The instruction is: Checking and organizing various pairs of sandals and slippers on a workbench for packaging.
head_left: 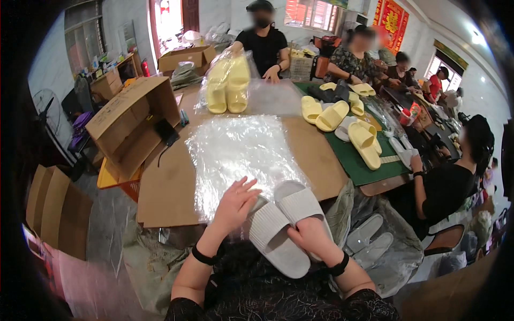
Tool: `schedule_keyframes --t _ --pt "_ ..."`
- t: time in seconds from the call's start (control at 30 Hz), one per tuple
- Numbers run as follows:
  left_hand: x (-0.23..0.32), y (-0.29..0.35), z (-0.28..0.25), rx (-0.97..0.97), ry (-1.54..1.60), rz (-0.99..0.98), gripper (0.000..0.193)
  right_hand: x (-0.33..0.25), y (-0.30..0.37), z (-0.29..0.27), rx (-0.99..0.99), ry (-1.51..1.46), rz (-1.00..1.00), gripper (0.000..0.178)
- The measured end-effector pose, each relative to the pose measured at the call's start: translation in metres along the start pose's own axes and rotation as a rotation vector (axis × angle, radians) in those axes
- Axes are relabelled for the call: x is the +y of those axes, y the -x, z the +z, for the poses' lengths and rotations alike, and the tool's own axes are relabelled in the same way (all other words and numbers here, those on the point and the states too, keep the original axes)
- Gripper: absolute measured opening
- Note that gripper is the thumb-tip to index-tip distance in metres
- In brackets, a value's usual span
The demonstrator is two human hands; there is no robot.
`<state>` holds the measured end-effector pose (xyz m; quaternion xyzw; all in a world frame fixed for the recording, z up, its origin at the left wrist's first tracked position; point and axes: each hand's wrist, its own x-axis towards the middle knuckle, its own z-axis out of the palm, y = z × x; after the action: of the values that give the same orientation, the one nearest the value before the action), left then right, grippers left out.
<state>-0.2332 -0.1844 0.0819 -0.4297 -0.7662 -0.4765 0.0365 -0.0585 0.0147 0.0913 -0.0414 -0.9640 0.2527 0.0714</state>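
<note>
A pair of grey slide slippers [278, 237] with ribbed straps is held side by side in front of me, toes pointing away. My right hand [315, 237] is closed on the pair where the two meet, its fingertips partly hidden under the right slipper's strap. My left hand [235, 206] has its fingers stretched out beside the left slipper's toe, over the near part of a stack of clear plastic bags [241, 152]. Whether it touches the top bag cannot be made out. The bags lie flat on the cardboard-covered table [166, 200].
Bagged yellow slippers [227, 85] stand at the table's far side by a person in black. An open carton [131, 128] is at left. Loose yellow slippers [364, 144] lie on a green mat [342, 158] at right. Below it, a sack holds bagged grey slippers [369, 241]. Several people sit around.
</note>
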Motion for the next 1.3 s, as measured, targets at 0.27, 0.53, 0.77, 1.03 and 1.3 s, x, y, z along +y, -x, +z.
schedule_keyframes --t 0.27,0.53,0.77,1.03,1.3 --pt "0.027 -0.005 -0.002 -0.215 0.082 0.153 0.028 0.007 -0.043 0.018 0.104 -0.076 0.051 0.033" --pt "0.051 -0.008 -0.013 -0.341 0.215 0.168 0.027 0.021 -0.101 0.077 0.352 -0.621 -0.147 0.021" --pt "0.043 0.004 -0.027 -0.335 0.355 0.118 0.028 -0.01 -0.179 0.042 0.366 -0.144 -0.001 0.046" --pt "-0.035 -0.002 -0.037 -0.113 0.163 0.032 0.034 0.02 -0.157 0.106 0.699 0.092 -0.195 0.068" --pt "-0.122 -0.002 -0.012 0.114 -0.283 -0.071 0.057 -0.071 -0.021 -0.02 -0.469 -0.53 -0.418 0.036"
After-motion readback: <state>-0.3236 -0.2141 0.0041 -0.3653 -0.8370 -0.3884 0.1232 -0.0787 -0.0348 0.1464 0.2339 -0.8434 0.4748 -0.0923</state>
